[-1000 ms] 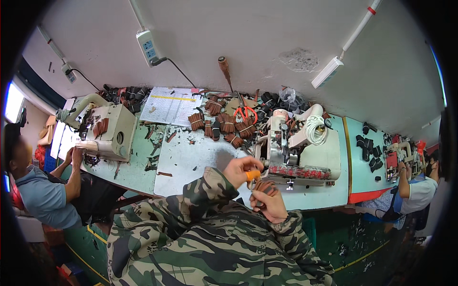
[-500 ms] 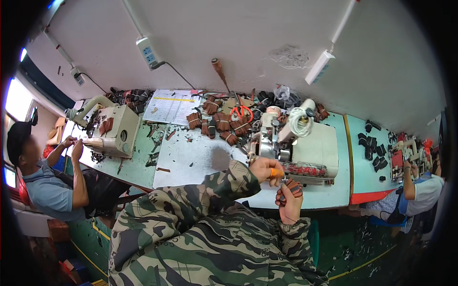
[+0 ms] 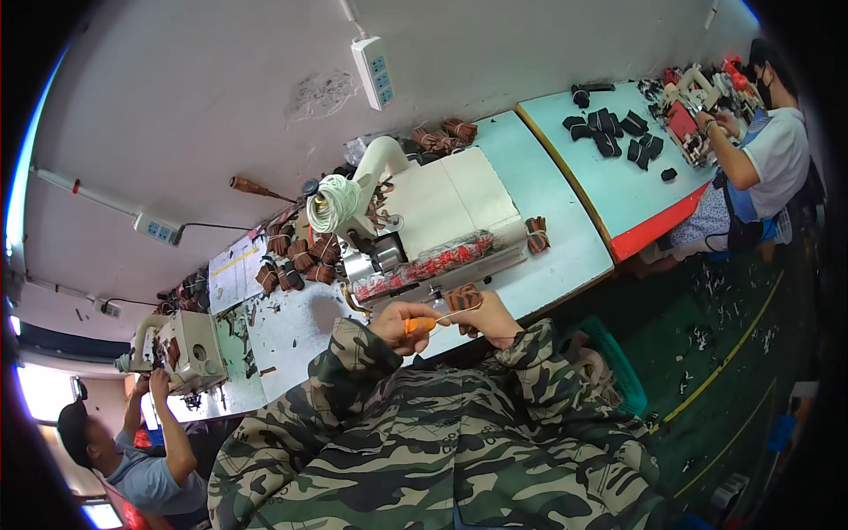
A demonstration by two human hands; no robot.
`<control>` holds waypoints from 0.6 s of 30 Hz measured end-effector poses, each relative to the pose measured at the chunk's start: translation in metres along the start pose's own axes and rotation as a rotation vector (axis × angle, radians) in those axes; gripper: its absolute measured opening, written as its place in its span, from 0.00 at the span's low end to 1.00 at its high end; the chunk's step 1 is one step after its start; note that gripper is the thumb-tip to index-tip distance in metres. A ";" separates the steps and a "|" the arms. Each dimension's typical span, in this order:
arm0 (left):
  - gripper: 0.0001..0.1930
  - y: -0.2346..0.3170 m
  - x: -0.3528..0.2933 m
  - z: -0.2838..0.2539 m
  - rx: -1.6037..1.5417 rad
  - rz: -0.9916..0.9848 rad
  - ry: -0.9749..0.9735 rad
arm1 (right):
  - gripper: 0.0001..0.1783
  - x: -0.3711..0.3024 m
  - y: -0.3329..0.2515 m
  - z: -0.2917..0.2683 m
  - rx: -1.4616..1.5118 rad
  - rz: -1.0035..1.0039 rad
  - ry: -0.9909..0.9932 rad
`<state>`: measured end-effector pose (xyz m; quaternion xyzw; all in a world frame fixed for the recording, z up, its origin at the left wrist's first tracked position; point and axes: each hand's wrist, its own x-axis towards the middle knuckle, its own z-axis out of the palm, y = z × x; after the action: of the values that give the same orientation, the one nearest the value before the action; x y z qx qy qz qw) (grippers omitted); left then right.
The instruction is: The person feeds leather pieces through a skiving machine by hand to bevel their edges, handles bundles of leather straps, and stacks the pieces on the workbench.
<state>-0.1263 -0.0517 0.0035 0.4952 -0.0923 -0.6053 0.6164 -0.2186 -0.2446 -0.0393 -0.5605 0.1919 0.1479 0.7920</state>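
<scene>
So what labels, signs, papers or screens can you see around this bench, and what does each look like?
Paper sheet: lies on the bench left of the brown pieces, whitish with a yellow band.
Power strip: on the wall above the sewing machine, white, oblong, blue sockets.
Second power strip: on the wall further left, same look.
No screens or packages show.
</scene>
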 end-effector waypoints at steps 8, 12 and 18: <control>0.13 0.010 0.044 0.048 0.385 -0.113 -0.084 | 0.07 -0.014 -0.001 -0.029 0.169 -0.158 0.075; 0.14 0.013 0.049 0.047 0.616 -0.164 -0.060 | 0.09 -0.031 -0.008 -0.049 0.168 -0.042 -0.003; 0.24 0.007 0.065 0.060 1.156 0.094 -0.041 | 0.13 -0.057 -0.019 -0.071 0.267 -0.064 -0.179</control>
<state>-0.1483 -0.1375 0.0063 0.7348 -0.4420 -0.4379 0.2701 -0.2696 -0.3187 -0.0175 -0.4407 0.1207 0.1452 0.8776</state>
